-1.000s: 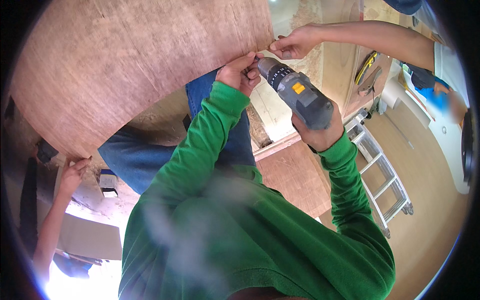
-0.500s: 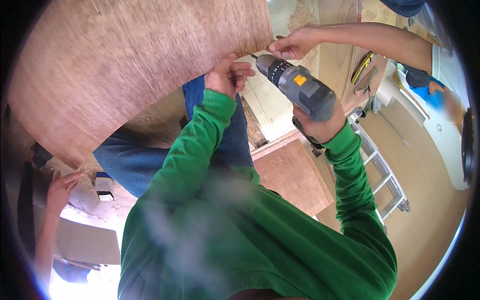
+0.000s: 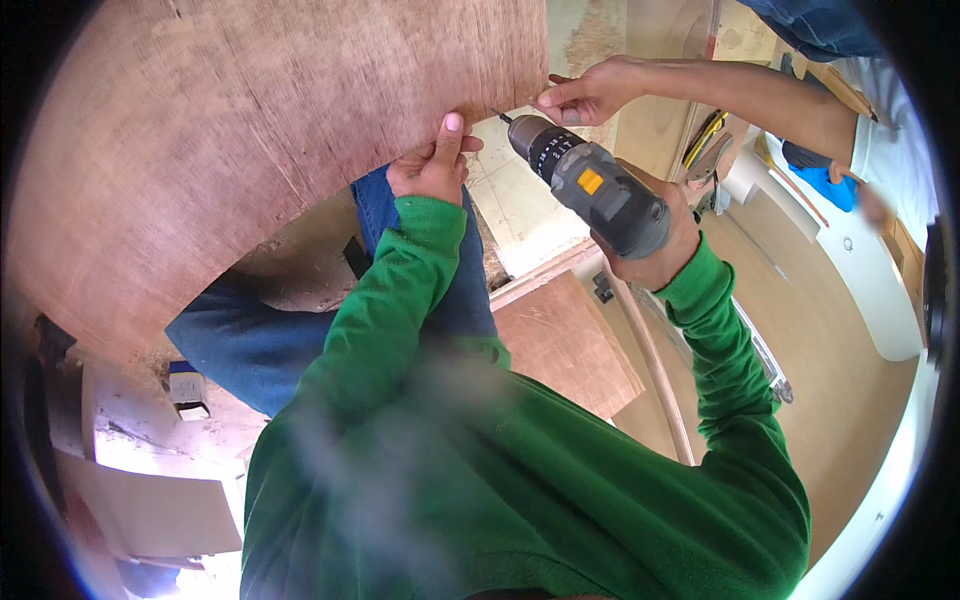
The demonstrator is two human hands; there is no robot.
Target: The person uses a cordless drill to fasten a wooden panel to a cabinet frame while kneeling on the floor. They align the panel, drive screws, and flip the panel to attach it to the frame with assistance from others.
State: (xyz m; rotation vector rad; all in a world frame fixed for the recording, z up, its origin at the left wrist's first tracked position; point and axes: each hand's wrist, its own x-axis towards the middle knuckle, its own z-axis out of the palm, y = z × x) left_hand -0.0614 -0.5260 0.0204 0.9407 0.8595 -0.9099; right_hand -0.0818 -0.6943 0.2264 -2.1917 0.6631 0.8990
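A reddish-brown plywood sheet (image 3: 270, 130) spans the upper left. My left hand (image 3: 432, 170) is closed on its near edge, thumb lying on the top face and fingers partly hidden below. My right hand (image 3: 665, 240) grips a grey-and-black cordless drill (image 3: 600, 190) with a yellow switch. The drill's thin bit (image 3: 503, 116) points up and left to the sheet's edge, close to my left thumb; I cannot tell whether it touches the wood. Beside the sheet's right corner is a co-worker's hand (image 3: 590, 92), fingers pinched at the edge.
Under the sheet are my jeans-clad legs (image 3: 270, 340). A small blue-and-white box (image 3: 187, 388) rests at the left. A plywood piece (image 3: 565, 345) and a curved wooden strip (image 3: 655, 365) lie by my right arm. Another person (image 3: 845, 185) is at the far right.
My left hand has gone from loosely spread fingers to holding the sheet's edge, thumb on top. The drill has shifted slightly down and left. The other hand at lower left has left its spot by the box.
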